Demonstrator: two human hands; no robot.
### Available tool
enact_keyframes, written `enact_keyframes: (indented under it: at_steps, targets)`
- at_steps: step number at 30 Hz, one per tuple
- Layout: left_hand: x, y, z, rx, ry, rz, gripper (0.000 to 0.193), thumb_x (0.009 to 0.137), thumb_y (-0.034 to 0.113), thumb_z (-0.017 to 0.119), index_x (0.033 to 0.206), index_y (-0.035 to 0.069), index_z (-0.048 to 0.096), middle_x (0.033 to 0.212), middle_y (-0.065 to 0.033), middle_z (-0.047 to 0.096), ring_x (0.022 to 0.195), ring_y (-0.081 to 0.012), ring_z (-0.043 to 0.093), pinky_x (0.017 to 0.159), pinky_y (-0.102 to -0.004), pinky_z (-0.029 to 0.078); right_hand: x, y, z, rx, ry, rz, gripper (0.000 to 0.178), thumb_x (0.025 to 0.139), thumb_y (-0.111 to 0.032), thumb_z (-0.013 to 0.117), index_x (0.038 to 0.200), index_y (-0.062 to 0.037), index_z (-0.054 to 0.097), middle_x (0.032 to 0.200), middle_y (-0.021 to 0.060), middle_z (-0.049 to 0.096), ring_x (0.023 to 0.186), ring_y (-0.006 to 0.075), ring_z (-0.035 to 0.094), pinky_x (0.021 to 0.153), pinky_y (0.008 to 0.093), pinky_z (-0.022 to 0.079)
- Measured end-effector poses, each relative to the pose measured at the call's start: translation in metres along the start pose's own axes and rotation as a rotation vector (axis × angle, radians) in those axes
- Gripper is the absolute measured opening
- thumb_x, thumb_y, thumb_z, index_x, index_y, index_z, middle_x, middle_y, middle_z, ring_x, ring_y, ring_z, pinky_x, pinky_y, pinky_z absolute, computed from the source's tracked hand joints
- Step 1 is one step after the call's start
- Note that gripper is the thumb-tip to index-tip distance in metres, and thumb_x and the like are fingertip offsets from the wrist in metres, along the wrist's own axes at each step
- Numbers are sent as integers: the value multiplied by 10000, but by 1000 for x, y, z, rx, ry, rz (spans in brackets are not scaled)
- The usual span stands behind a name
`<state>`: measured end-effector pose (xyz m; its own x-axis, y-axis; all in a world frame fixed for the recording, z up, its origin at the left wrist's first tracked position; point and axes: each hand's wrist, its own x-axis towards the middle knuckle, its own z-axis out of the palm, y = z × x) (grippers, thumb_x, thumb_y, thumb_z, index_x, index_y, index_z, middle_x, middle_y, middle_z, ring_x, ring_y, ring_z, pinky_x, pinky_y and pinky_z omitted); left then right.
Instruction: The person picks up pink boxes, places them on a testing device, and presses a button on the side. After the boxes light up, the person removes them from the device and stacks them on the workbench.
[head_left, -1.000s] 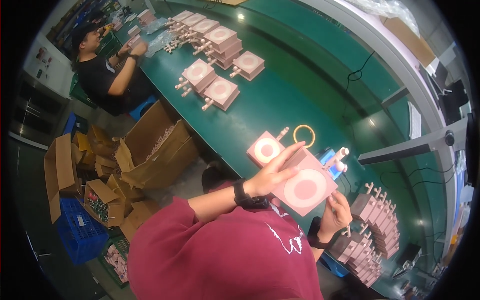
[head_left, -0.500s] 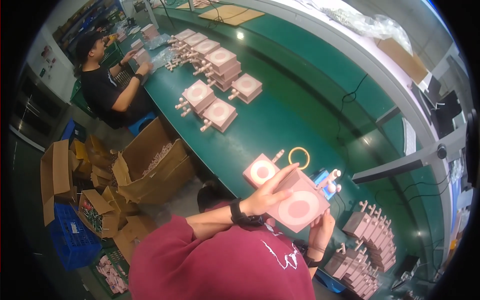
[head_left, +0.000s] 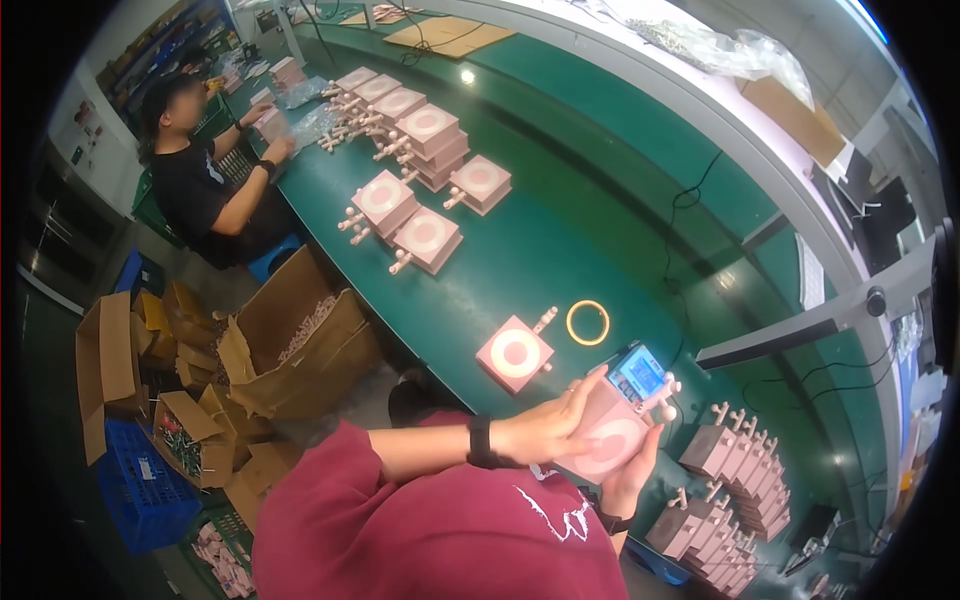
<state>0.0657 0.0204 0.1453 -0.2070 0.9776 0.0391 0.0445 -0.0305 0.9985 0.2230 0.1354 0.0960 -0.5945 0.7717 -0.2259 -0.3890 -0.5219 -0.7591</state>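
Observation:
Between my hands, close to my chest, is a pink square box with a pale round disc on top and a knobbed peg at its far right corner. My left hand grips its left side, the thumb lying across the top. Fingers of my right hand wrap the right side from below. Just beyond the box is a small device with a lit blue screen. Another such pink box lies on the green table to the left, near a yellow ring.
Pink boxes stand in stacks farther along the table. More are lined up in rows at right. A co-worker handles a pink box at far left. Cardboard cartons and a blue crate sit left of the table; a grey frame post juts in at right.
The held box has moved down toward my chest and tilted, uncovering the blue screen and the nearby pink box. My left hand has shifted lower with it.

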Motion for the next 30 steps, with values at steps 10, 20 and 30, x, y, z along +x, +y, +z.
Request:
enact_keyframes:
  at_steps: [10,20,30]
  targets:
    - [46,-115,-73,939,439,-676,1262,497,588,832,1433,3,221,1314,-303,373,1211,-465,402,972,-490,410,-27,-35,-77,184,266,-312,573,985,-465,403,1362,-34,395,1353,121,471,1254,272,448,1054,420,359]
    - [45,-105,-57,964,302,-542,984,508,536,837,1229,-16,456,1150,-225,497,1093,-397,527,865,-474,491,-62,-44,-118,293,283,-551,651,922,-458,529,1429,-91,351,1453,83,395,1324,278,371,1106,443,292]
    - [69,-100,29,920,-13,-469,948,558,597,791,1168,-70,504,1192,-280,475,1093,-395,545,874,-442,503,-66,-52,-101,330,509,-542,624,919,-412,545,1425,-95,365,1462,87,383,1337,294,356,1113,477,279]
